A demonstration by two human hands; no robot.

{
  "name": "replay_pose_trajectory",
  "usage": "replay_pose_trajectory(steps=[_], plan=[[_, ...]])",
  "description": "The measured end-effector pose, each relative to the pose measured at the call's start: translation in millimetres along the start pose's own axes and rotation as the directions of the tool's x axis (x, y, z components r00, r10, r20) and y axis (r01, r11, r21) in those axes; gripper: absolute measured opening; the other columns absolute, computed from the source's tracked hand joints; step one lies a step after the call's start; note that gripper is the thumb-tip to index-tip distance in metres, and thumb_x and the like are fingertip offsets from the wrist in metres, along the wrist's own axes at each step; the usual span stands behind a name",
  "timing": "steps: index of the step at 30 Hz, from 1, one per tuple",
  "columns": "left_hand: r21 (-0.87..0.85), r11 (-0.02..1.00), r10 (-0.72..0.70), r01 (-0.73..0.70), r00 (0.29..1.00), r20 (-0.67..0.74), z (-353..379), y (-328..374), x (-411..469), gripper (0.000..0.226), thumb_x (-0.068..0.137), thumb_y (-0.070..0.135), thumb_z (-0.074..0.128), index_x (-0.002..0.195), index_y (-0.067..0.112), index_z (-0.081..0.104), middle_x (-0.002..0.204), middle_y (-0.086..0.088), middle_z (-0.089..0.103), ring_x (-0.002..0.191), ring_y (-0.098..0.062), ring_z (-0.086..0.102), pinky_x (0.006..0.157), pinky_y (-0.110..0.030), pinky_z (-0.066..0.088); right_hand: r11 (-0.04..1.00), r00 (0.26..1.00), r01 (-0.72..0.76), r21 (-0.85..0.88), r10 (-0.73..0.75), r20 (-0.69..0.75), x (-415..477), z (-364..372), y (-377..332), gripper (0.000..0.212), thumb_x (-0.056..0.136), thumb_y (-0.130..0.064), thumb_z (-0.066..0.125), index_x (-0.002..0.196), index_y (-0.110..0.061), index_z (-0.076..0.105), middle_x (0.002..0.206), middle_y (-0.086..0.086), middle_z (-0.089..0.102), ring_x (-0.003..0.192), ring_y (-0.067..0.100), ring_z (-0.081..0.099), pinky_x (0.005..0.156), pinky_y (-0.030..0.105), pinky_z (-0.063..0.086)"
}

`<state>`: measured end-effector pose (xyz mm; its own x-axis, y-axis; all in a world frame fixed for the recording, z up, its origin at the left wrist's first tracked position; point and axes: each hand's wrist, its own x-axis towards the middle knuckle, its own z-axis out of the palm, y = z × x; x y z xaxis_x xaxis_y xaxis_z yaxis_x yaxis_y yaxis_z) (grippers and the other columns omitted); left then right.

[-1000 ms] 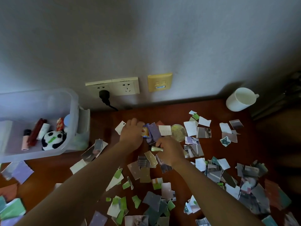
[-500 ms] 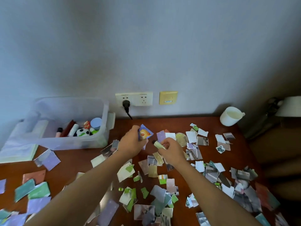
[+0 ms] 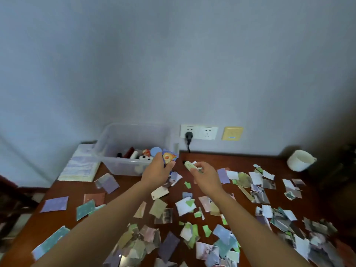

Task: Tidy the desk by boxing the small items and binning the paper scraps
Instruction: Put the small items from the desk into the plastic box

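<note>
The left grip (image 3: 158, 170) pinches a small blue packet (image 3: 169, 157) with an orange picture on it. The packet sits at the fingertips, right at the front wall of the clear box (image 3: 119, 135). The right grip (image 3: 207, 175) is just beside the left one. Its curled fingers hold a little pale green tube (image 3: 189, 166). The tube pokes out to the left, above the brown surface (image 3: 240, 160).

There may be words on the packet and the tube, but they are too blurry to read.

The clear box stands at the back by the wall. In it lie a panda toy (image 3: 143, 157), a red thing (image 3: 129, 152), a white tube (image 3: 133, 154) and a round blue lid (image 3: 156, 151). A pad of paper (image 3: 81, 164) lies to the left of the box.

Paper scraps (image 3: 185, 206) lie all over the surface, under and around both arms. A round gold thing (image 3: 243, 179) lies among them on the right. A white cup (image 3: 299, 159) stands far to the right.

On the wall are white sockets (image 3: 209, 132) with a black plug (image 3: 187, 135) and a yellow plate (image 3: 232, 133).
</note>
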<state>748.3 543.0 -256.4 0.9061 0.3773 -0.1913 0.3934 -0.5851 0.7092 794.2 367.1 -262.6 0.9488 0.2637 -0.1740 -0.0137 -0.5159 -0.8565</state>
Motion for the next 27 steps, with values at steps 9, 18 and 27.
replay_pose_trajectory(steps=[9, 18, 27], plan=[[0.000, 0.999, -0.047, 0.047, 0.993, -0.106, -105, -55, 17, 0.025, 0.096, 0.037, 0.054, 0.102, 0.014, 0.045, 0.104, -0.009, 0.057, 0.099, -0.031, 0.058, 0.077, -0.035, 0.041, 0.990, 0.990, 0.115, -0.082, -0.107, 0.097, 25, 77, -90, 0.016, 0.092, -0.029, 0.054, 0.103, -0.021, 0.063, 0.071, -0.003, 0.067, 0.061, 0.010, 0.060, 0.062, 0.029, 0.048], [-0.007, 1.000, -0.028, 0.028, 0.996, -0.083, -149, -104, 66, 0.030, 0.094, 0.011, 0.054, 0.072, 0.028, 0.042, 0.066, 0.009, 0.046, 0.065, -0.014, 0.048, 0.052, -0.015, 0.033, 0.940, 0.970, 0.134, -0.313, -0.060, 0.236, 82, 154, -123, 0.021, 0.088, -0.022, 0.053, 0.101, -0.019, 0.069, 0.088, -0.003, 0.063, 0.083, 0.018, 0.057, 0.071, 0.026, 0.039], [0.353, 0.931, -0.127, 0.088, 0.988, 0.087, -128, -145, 124, 0.024, 0.092, 0.017, 0.048, 0.102, 0.022, 0.069, 0.108, 0.001, 0.068, 0.100, -0.024, 0.062, 0.086, -0.035, 0.049, 0.856, 0.947, 0.121, -0.503, 0.052, 0.316, 125, 206, -98, 0.014, 0.083, -0.016, 0.053, 0.082, -0.013, 0.067, 0.087, 0.005, 0.067, 0.084, 0.025, 0.061, 0.070, 0.031, 0.049]])
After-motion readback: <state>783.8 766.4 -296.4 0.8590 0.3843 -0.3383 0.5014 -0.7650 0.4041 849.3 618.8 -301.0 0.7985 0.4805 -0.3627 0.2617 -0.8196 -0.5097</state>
